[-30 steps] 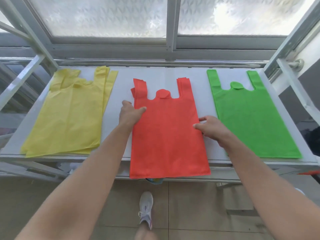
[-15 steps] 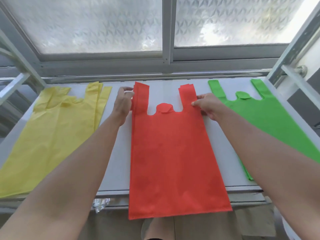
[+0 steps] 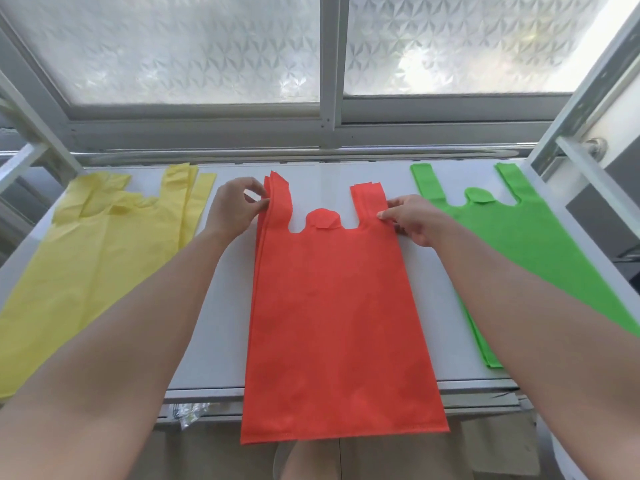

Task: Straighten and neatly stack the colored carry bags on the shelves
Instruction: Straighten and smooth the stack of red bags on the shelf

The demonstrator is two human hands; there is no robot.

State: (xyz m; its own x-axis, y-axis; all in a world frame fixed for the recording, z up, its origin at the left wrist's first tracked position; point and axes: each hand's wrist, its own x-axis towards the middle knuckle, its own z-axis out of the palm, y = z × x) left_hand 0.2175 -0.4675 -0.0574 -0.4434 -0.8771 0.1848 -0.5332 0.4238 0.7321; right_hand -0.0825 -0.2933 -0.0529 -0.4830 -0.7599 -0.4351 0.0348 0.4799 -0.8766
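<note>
Bags in three colours lie flat on a white shelf (image 3: 221, 289) below a frosted window (image 3: 207, 46). The red stack (image 3: 332, 306) is in the middle, handles pointing to 12 o'clock. Its bottom seam hangs over the shelf's front edge at 6 o'clock, and its layers are fanned slightly along the left side.

The left hand (image 3: 232, 209), at the stack's 11 o'clock, pinches the outer edge of the left handle strap between thumb and fingertips. The right hand (image 3: 412, 220), at 1 o'clock, pinches the outer edge at the base of the right handle strap, with its other fingers curled beneath.

The yellow stack (image 3: 97, 258) lies at 9 o'clock, apart from the red one. Its handles are rumpled and its layers uneven. The green stack (image 3: 526, 244) lies at 3 o'clock, just beside the right hand, flat and partly hidden by the right forearm.
</note>
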